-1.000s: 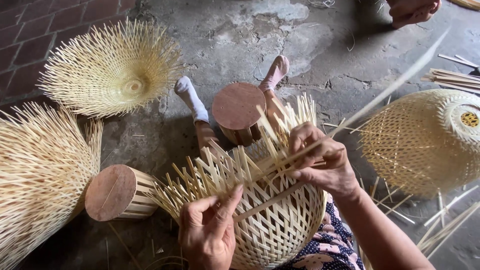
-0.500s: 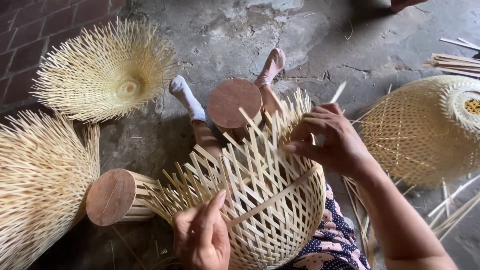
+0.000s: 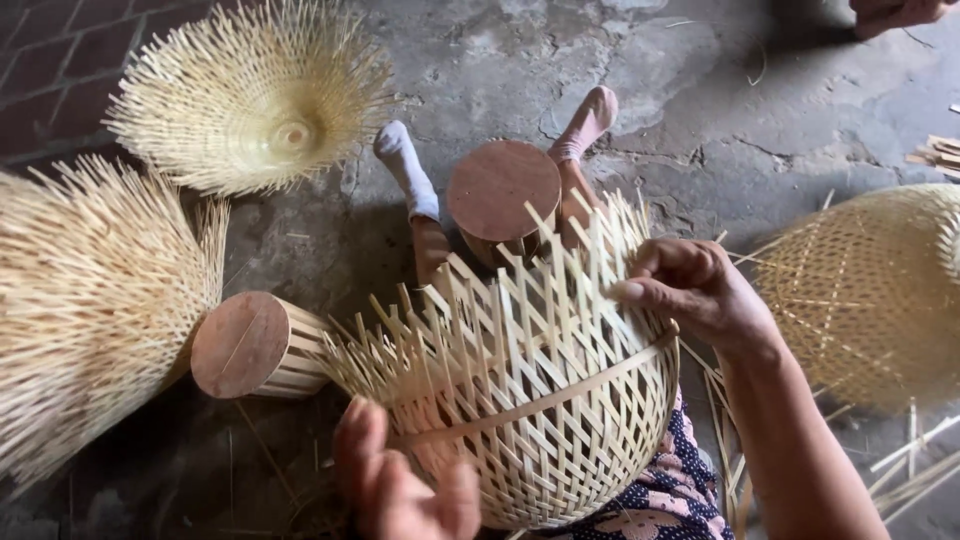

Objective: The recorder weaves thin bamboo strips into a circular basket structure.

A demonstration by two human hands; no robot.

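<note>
A half-woven bamboo basket (image 3: pixel 520 400) with loose strip ends sticking up rests on my lap. My left hand (image 3: pixel 400 485) presses against its near lower side, fingers lying on the weave. My right hand (image 3: pixel 695 290) pinches the upright strips at the basket's far right rim. Behind the basket a round wooden mould (image 3: pixel 503 190) sits between my two socked feet (image 3: pixel 405 170).
A second wooden mould (image 3: pixel 250 345) lies on its side at left. Unfinished spiky baskets sit at far left (image 3: pixel 90 300) and upper left (image 3: pixel 255 95). A finished woven basket (image 3: pixel 870 290) sits at right, with loose bamboo strips (image 3: pixel 920 470) on the concrete floor. Another person's hand (image 3: pixel 895 12) shows top right.
My right hand pulled a long strip through and moved down onto the rim strips. My left hand slid lower on the basket. The view shifted closer.
</note>
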